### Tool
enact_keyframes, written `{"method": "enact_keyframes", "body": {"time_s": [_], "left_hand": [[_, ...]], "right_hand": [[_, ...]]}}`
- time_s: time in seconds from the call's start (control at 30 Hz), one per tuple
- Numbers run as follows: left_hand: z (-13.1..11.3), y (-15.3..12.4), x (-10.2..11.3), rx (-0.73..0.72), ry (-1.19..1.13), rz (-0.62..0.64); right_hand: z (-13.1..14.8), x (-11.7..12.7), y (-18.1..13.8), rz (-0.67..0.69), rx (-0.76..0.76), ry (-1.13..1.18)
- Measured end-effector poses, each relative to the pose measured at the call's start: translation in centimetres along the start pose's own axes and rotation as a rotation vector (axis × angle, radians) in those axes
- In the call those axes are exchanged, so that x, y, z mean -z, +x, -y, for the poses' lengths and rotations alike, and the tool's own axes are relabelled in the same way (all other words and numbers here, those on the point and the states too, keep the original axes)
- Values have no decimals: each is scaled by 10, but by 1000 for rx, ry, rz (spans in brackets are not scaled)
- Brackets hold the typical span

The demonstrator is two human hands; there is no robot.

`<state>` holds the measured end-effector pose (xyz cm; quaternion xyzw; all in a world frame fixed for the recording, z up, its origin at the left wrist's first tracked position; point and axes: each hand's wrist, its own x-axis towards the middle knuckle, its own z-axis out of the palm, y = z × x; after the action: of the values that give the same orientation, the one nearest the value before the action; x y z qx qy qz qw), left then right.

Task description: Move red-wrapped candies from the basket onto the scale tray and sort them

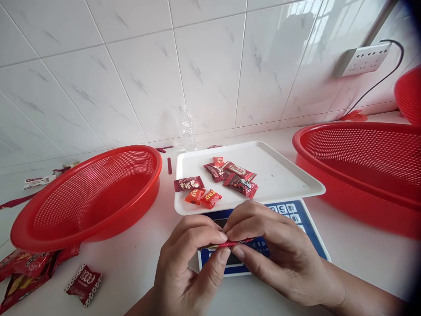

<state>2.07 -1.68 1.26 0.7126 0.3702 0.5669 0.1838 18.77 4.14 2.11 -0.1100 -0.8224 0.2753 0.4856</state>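
- White tiled wall with grey veining: stands behind the work area.
- White countertop: extends from the wall toward the person and supports the items below.
- Large red perforated plastic basket: positioned at the right, partly out of view.
- Oval red perforated plastic basket: positioned at the left, apart from the tray.
- White shallow rectangular plastic tray: located between the two baskets.
- White electronic scale with a blue keypad panel: panel shows at the near edge of the tray, partly covered by the hands.
- Right hand: above the panel; thumb and fingers pinched narrow on the right part of the held packet.
- Left hand: fingertips meet the right hand's; thumb and fingers pinched narrow on the left part of the same packet.
- Clear ribbed plastic bottle: upright behind the tray, near the wall.
- Square dark red wrapped packet with dotted edges: on the countertop, near the left basket.
- Seven small red and dark red wrapped packets: grouped on the tray, toward its left.
- Slim red wrapped packet: seen edge-on, held between both hands above the panel.
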Motion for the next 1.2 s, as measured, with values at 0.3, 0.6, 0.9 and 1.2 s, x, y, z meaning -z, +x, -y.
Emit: {"method": "enact_keyframes", "body": {"time_s": [0.3,0.6,0.9,1.2], "left_hand": [[0,-1,5,45,37,-2],[-3,1,5,117,-55,-41],[6,-3,9,280,-281,-103],[-2,2,3,475,-351,78]], "right_hand": [[-2,1,-2,-1,36,-51],[0,2,1,-25,24,-22],[-3,0,-3,-156,-97,49],[-2,-3,-5,-83,-264,173]]}}
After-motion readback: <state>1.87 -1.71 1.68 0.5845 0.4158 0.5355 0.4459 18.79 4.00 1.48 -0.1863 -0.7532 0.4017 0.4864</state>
